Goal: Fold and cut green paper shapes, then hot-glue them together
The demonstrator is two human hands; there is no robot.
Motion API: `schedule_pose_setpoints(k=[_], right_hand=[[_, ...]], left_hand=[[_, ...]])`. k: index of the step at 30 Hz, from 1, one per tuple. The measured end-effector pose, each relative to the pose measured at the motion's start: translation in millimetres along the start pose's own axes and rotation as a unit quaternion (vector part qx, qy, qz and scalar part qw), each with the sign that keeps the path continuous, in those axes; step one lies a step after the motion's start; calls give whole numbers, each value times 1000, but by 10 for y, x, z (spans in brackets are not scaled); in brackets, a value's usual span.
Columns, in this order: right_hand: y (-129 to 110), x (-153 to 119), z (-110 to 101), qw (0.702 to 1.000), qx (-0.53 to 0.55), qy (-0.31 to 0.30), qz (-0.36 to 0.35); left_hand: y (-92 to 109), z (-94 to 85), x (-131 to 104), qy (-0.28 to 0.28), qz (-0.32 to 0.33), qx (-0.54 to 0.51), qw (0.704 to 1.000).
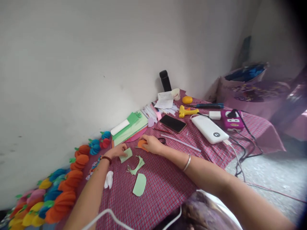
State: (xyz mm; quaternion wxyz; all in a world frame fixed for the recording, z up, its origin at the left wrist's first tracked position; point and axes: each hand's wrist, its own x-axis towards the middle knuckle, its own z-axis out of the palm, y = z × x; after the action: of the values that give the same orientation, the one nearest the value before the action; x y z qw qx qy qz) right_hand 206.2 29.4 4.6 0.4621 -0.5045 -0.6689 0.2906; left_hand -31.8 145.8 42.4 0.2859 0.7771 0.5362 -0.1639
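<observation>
My left hand (pixel 119 150), with a dark beaded bracelet at the wrist, has its fingers curled at the edge of a light green paper piece (pixel 127 155) on the checked cloth. Across from it, my right hand (pixel 152 144) closes over a small flat orange piece (pixel 142 145); its exact kind is partly hidden by the fingers. Just behind that hand a black loop (pixel 162 140) shows. Nearer to me lie curved green paper scraps (pixel 137 166) and a green paper cutout with trimmed corners (pixel 139 184).
Colourful paper pumpkins (pixel 64 201) line the left side. Coloured sheets (pixel 130 127) lie by the wall. Farther right are a phone (pixel 172 123), a yellow glue gun (pixel 188 111), a glue stick (pixel 181 142), a white power bank (pixel 209 129) and a purple socket box (pixel 232 120) with cables.
</observation>
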Motion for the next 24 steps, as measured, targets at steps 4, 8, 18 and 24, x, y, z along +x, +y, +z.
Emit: schedule_pose_setpoints(k=[4, 8, 18, 24], right_hand=[[8, 18, -20, 999, 24, 17, 12], [11, 42, -27, 996, 79, 13, 30], [-106, 0, 34, 946, 308, -40, 91], [-155, -103, 105, 937, 320, -97, 102]], left_hand=[[97, -20, -93, -3, -4, -48, 999], [139, -40, -247, 35, 19, -142, 989], [622, 671, -600, 328, 118, -522, 779], [959, 1102, -507, 347, 118, -610, 702]])
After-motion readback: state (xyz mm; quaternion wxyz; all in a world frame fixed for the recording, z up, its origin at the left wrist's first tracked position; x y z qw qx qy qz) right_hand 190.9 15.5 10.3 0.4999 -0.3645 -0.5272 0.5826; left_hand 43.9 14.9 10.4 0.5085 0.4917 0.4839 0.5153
